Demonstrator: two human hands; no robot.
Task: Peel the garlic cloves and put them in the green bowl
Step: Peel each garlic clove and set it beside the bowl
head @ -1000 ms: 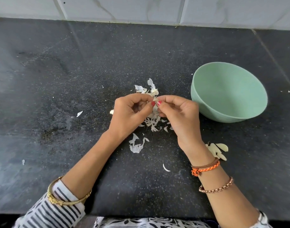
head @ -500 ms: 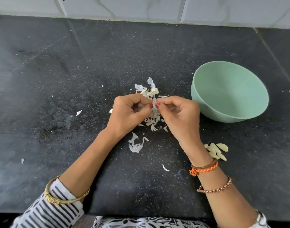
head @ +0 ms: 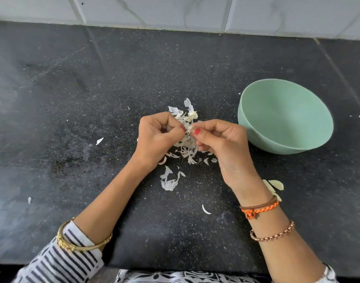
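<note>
My left hand [head: 157, 137] and my right hand [head: 220, 144] meet above the middle of the black counter. Between their fingertips they pinch a small pale garlic clove [head: 189, 127], mostly hidden by the fingers. A heap of white garlic skins [head: 184, 150] lies under and behind the hands. The green bowl [head: 285, 116] stands to the right of my right hand, and nothing shows inside it. Several peeled cloves [head: 276, 185] lie on the counter beside my right wrist, partly hidden by it.
Loose skin flakes are scattered about: one curled piece [head: 169, 181] near my left forearm, one [head: 99, 140] to the left, one [head: 205, 209] near the front. A white tiled wall [head: 175, 11] runs along the back of the counter [head: 73, 88].
Both hands stayed together over the skin heap. The fingertips shifted slightly on the clove; my right thumb now shows its red nail on top.
</note>
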